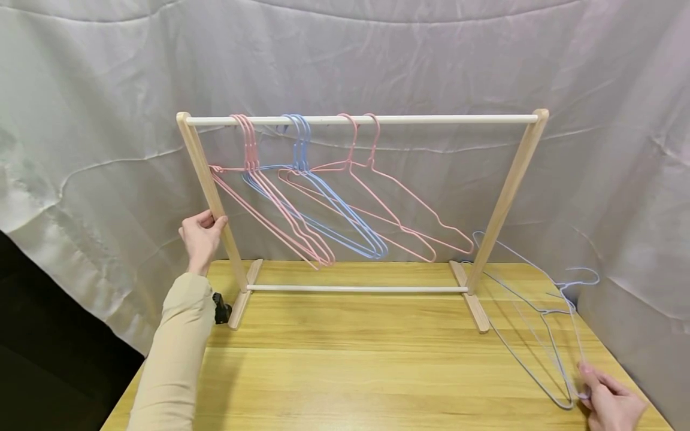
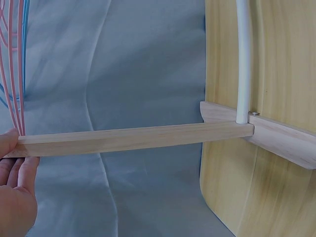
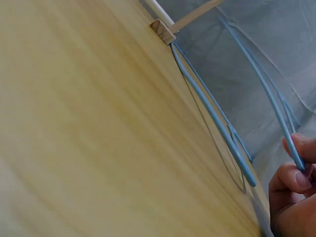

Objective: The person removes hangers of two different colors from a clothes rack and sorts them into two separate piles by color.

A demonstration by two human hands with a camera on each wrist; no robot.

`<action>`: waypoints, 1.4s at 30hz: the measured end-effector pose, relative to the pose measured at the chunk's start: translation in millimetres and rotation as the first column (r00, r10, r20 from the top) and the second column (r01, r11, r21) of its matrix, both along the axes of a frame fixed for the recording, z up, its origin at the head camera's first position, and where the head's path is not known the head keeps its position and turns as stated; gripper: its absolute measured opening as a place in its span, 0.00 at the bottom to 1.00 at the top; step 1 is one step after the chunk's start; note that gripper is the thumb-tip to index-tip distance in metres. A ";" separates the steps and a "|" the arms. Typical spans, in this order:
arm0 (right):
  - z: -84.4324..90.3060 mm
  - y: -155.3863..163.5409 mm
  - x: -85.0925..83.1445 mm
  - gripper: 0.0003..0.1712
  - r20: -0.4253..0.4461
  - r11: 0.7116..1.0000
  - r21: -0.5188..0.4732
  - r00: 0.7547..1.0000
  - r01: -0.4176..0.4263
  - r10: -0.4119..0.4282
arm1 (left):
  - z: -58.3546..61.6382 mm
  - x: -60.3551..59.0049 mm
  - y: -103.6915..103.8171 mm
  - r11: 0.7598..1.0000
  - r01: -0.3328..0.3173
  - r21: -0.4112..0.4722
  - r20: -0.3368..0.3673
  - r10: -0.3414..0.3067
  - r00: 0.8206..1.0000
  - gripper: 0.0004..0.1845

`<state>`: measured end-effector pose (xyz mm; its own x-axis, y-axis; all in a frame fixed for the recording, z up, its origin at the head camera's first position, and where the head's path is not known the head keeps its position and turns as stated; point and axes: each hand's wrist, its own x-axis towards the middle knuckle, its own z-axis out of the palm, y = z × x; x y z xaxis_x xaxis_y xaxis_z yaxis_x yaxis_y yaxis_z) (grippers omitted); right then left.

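A wooden rack (image 1: 504,197) with a white top rail (image 1: 431,119) stands on the table (image 1: 350,359). Several pink hangers (image 1: 377,206) and blue hangers (image 1: 334,209) hang from the rail. My left hand (image 1: 200,234) grips the rack's left upright (image 2: 123,139); the thumb and fingers (image 2: 19,170) curl round it. Near the table's right front corner my right hand (image 1: 609,401) pinches a pale blue wire hanger (image 1: 539,311) between thumb and fingers (image 3: 296,173). The blue hanger's wires (image 3: 217,118) lean off the table toward the rack's right foot (image 3: 162,30).
A grey cloth backdrop (image 1: 345,60) hangs behind and to both sides of the table. A small black clamp (image 1: 221,308) sits at the table's left edge beside the rack's left foot (image 1: 242,299). A white lower bar (image 1: 356,289) joins the rack's feet.
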<state>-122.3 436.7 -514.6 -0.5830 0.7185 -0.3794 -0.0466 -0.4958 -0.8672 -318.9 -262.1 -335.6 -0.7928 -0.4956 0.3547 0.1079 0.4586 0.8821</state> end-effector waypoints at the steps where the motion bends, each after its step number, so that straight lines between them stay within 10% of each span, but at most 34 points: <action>1: -0.4 -0.1 0.5 0.22 0.023 1.000 0.011 1.000 -0.013 0.013 | 0.1 0.1 -0.1 1.000 0.000 0.000 0.003 0.000 1.000 0.18; 32: -3.5 -5.4 1.9 0.29 0.430 0.912 0.272 0.887 -0.307 0.170 | 0.1 0.3 -0.8 1.000 -0.001 0.005 -0.015 0.001 1.000 0.18; 42: -1.2 0.1 5.2 0.28 0.545 0.825 0.430 0.834 -0.366 0.086 | -0.6 0.4 -0.5 1.000 0.000 0.003 -0.013 0.000 1.000 0.18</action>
